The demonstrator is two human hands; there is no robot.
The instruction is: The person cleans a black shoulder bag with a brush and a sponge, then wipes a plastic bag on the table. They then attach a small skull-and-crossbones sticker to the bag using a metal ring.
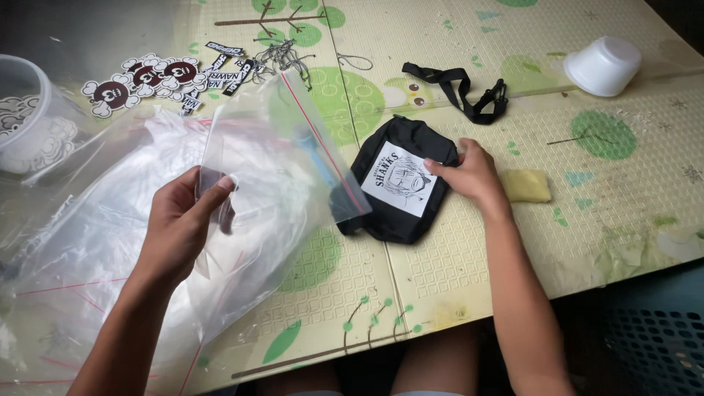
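My left hand [180, 224] grips a clear zip-top plastic bag [275, 183] with a red seal line, holding it up above the mat. My right hand [469, 174] rests on a small black pouch [389, 213] that lies flat on the mat and bears a white square patch [402, 178] with a drawn figure. The fingers press on the pouch's right edge. The plastic bag's lower corner overlaps the pouch's left side.
A pile of clear plastic bags [81, 242] lies at the left. Skull-shaped patches [143, 77] and label strips lie at the back left beside a clear tub [26, 117]. A black strap [462, 89], a white cup [603, 66] and a yellow cloth [524, 185] sit on the patterned mat [623, 191].
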